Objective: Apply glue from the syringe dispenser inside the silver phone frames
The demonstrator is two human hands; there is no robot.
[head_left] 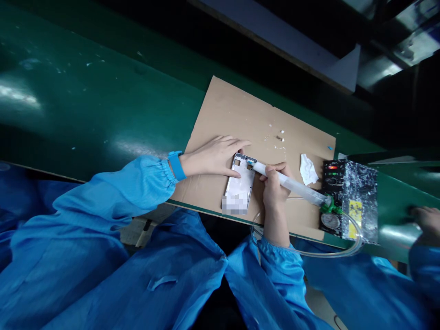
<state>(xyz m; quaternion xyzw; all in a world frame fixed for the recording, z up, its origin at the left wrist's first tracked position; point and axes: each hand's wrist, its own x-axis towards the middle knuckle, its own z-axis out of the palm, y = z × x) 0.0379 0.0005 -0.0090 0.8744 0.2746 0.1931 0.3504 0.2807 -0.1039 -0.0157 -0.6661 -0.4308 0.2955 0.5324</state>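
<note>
A phone frame [239,183], pale inside with a dark rim, lies on a sheet of cardboard [237,110]. My left hand [222,156] grips its upper left part, thumb on the inner face and fingers beyond the top edge. Between the thumb and fingers of my right hand [276,185] is a translucent dispensing syringe [299,189], held at a slant. Its blue tip meets or hovers just over the frame's upper right corner; contact cannot be made out. A green cap and a clear hose [355,243] are at the syringe's rear end.
Right of the hands stands a black, paint-spotted dispenser box [360,197] with a dial gauge [330,221] and lit display. A crumpled white tissue [308,169] and small white crumbs [282,132] lie on the cardboard. Another person's hand [428,219] is at the far right of the green table [103,101].
</note>
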